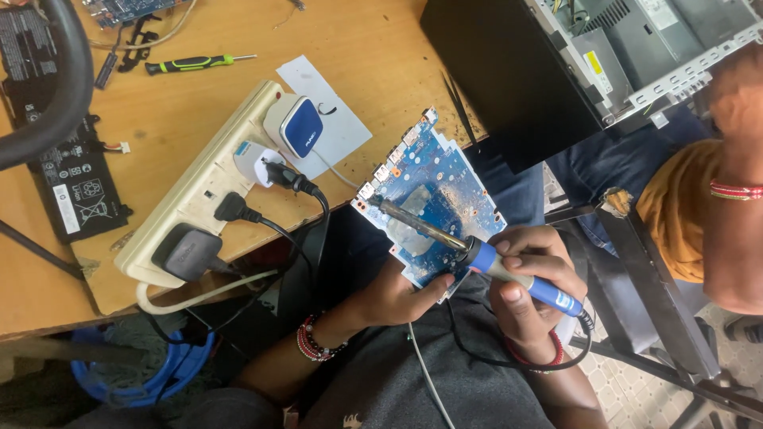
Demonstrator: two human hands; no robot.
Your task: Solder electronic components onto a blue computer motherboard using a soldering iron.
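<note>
Right hand (pixel 534 280) closed around blue-handled soldering iron (pixel 477 254), I note its metal tip resting on blue circuit board (pixel 433 199), which left hand (pixel 397 295) grips from below over my lap beside wooden table (pixel 381 56).

Wooden tabletop (pixel 373 48) occupying the upper left, its orange-brown surface lying evenly lit under soft, diffuse light. A cream power strip (pixel 199 179) is resting along its near edge, with several plugs sitting in it. A black metal chair frame (pixel 652 286) is standing at the right. Pale patterned floor tiles (pixel 636 389) are showing beneath it. A blue coil (pixel 171 373) is lying under the tabletop.
</note>
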